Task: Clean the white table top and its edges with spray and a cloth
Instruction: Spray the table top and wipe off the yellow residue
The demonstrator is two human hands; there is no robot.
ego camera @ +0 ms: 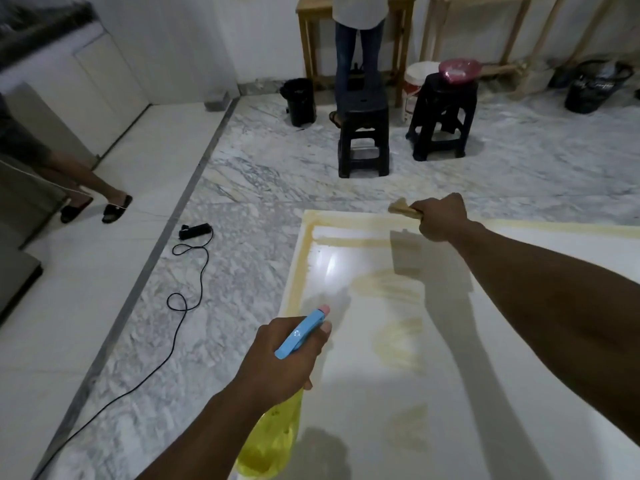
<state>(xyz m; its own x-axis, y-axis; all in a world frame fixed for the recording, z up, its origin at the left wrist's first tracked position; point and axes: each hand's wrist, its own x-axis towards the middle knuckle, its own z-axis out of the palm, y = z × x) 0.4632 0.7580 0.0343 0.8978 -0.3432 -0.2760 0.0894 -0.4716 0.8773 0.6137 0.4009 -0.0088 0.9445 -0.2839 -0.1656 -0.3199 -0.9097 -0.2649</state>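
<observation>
Head view: right hand [440, 216] gripping cloth [403, 207], wiping far counter [363, 258] edge; left hand [284, 355] clamping sprayer [301, 336]; pressing firmly along yellow streak [346, 218].

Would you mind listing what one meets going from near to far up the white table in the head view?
Yellow spray bottle in the left hand → yellowish smears on the white table top → right hand holding the cloth at the far edge → black stool on the floor beyond.
</observation>
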